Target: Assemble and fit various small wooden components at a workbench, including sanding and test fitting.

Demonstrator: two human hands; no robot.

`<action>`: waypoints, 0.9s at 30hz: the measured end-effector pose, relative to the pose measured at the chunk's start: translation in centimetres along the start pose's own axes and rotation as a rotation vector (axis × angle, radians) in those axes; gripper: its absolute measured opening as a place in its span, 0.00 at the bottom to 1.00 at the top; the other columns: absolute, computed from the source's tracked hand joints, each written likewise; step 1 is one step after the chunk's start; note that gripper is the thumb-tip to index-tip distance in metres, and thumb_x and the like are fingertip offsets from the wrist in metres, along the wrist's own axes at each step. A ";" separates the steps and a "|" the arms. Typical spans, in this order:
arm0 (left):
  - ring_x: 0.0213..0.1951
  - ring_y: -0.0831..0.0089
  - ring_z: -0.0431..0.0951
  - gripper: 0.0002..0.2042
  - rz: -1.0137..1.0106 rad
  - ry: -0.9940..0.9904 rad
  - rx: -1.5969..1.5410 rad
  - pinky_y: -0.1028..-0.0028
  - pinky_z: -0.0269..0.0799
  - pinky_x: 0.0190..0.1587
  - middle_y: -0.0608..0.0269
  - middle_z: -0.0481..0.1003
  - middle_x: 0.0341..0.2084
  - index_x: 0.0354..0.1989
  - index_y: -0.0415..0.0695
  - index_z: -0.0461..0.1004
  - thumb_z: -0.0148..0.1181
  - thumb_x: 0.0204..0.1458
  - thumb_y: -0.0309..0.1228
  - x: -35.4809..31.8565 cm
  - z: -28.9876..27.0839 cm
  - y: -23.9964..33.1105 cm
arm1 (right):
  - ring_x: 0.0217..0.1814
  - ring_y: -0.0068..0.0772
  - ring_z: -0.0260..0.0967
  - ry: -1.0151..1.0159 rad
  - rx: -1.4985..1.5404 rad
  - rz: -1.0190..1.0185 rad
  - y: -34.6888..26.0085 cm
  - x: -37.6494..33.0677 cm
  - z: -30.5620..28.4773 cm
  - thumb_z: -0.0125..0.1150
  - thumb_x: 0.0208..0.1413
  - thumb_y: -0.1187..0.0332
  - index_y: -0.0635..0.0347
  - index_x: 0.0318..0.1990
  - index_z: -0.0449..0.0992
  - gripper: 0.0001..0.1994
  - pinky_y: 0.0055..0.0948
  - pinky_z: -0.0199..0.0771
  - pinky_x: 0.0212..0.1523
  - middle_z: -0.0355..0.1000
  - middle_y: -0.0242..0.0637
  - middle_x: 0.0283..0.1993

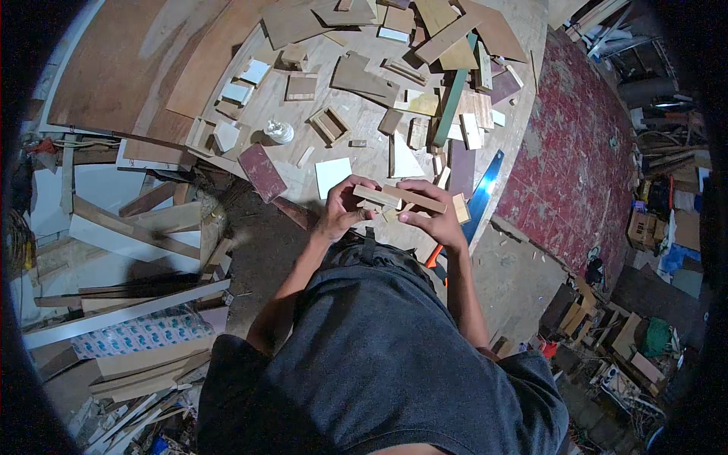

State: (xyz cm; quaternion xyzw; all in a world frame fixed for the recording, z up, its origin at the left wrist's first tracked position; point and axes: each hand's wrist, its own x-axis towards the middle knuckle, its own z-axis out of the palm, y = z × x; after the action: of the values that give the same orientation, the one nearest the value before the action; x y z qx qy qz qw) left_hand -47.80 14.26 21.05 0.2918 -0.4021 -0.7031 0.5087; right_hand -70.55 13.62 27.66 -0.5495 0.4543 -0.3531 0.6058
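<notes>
At the near edge of the worktable (299,171), my left hand (337,214) is closed around a short light wood block (377,197). My right hand (442,220) grips a longer brown wood strip (417,199) between thumb and fingers. The two pieces meet or overlap in the middle; whether they are joined I cannot tell. Under them a smaller pale bit of wood partly shows. Just right of my right hand lies a handsaw with a shiny blue blade (481,199) and an orange handle (434,256). A white square piece (333,177) lies beyond my left hand.
Wood offcuts, a small open wooden box (329,125), a white bottle (278,133) and a long green strip (451,108) cover the table. Large plywood sheets (106,72) lean at left. Scrap boards (144,326) pile below them. A worn red surface (576,152) extends right.
</notes>
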 end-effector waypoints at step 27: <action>0.34 0.71 0.79 0.26 -0.717 0.030 -0.127 0.68 0.79 0.36 0.59 0.77 0.31 0.46 0.42 0.74 0.53 0.59 0.55 -0.7 0.4 -3.0 | 0.28 0.15 0.68 0.196 0.238 0.156 5.7 1.4 1.4 0.68 0.56 0.65 0.63 0.37 0.76 0.10 0.20 0.68 0.29 0.74 0.28 0.27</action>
State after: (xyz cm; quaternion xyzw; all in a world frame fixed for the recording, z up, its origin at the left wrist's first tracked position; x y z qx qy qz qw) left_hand -49.39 15.57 18.65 0.3926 -0.2223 -0.8559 0.2529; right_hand -69.17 13.65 21.74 -0.3999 0.5075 -0.4082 0.6449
